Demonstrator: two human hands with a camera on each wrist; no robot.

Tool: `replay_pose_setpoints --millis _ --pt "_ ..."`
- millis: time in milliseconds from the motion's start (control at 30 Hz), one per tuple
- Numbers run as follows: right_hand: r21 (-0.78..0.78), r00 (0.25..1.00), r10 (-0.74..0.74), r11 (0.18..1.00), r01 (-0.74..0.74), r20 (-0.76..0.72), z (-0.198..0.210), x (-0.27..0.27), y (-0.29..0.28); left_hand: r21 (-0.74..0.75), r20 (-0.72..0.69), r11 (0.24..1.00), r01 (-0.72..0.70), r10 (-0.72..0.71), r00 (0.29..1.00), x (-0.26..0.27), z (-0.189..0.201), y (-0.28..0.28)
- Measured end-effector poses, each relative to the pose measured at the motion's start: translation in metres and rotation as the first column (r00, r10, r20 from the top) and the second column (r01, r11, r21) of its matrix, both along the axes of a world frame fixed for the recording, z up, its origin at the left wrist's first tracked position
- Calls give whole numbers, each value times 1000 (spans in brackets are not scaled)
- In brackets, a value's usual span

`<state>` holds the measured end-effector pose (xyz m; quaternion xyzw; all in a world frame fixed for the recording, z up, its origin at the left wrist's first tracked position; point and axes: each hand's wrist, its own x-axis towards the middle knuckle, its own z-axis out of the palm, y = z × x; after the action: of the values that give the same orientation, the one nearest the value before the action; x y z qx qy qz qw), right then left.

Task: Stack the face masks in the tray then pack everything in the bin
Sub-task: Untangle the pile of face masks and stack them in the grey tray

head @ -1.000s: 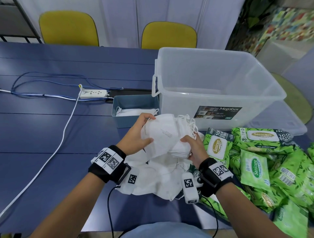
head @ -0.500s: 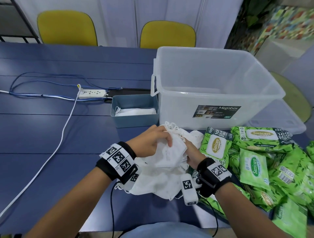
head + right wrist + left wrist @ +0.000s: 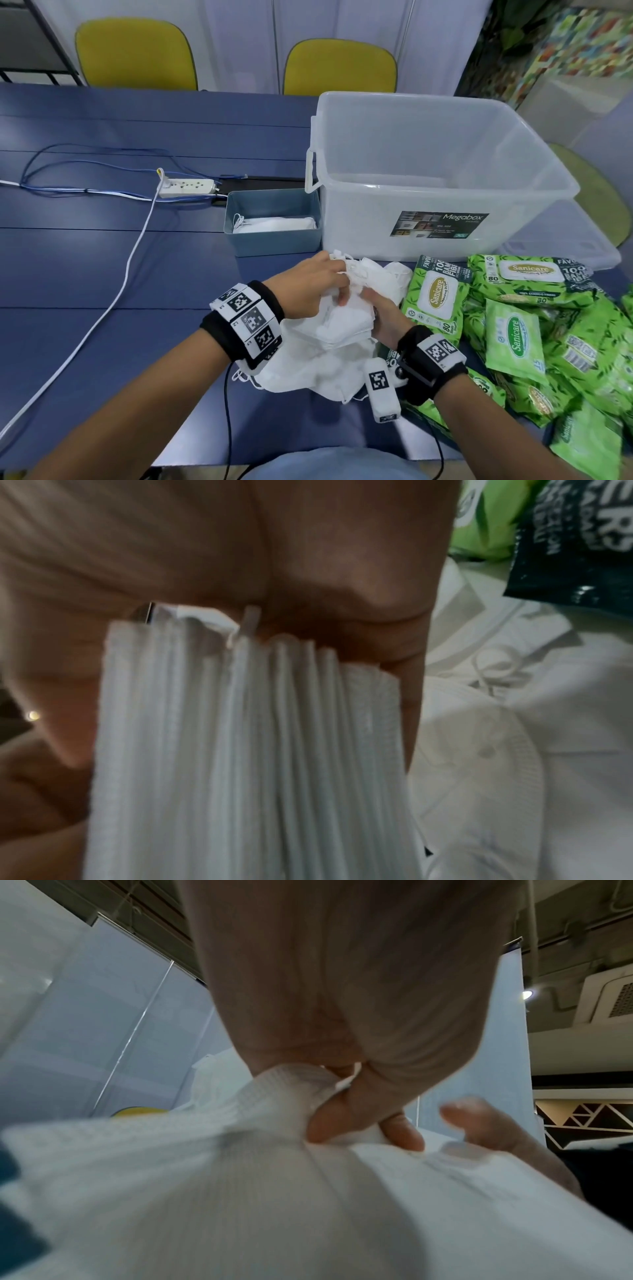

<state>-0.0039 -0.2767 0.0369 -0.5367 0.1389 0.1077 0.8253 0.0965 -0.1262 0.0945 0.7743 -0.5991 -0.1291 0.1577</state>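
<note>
- Blue slatted table (image 3: 85, 260) carries all items.
- Left hand (image 3: 308, 287) pinches the top edge of a face mask bundle (image 3: 342, 329); right hand (image 3: 383, 318) clamps its side, fingers curled.
- Bundle: white, ribbed, folded flat, layered edges.
- Bundle has dropped from chest height onto the loose mask pile (image 3: 308, 370).
- Teal tray (image 3: 274, 240) beyond already holds masks; clear bin (image 3: 428, 164) alongside.

Probably an office: long blue table (image 3: 102, 260) (yellow chairs (image 3: 135, 53) behind).
</note>
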Motion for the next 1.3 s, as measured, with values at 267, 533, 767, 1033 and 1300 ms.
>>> replay_pose_setpoints --millis 267,533,767,1033,1300 --pt "-270 999 -30 962 35 24 -1 1 -7 -285 -210 911 -299 245 946 6 -19 11" --pt "-606 968 144 796 11 208 -2 14 -19 -29 -533 888 -458 374 759 19 -57 33" --pt "-733 971 197 680 -33 139 -33 21 -7 -66 -368 800 -597 536 760 7 -100 32" --pt "-857 989 139 514 -31 48 -66 24 5 -135 -379 748 -650 568 731 -8 -132 30" --pt "-985 896 444 145 -96 -22 -42 40 12 -13 -264 782 -623 599 756 2 -121 28"
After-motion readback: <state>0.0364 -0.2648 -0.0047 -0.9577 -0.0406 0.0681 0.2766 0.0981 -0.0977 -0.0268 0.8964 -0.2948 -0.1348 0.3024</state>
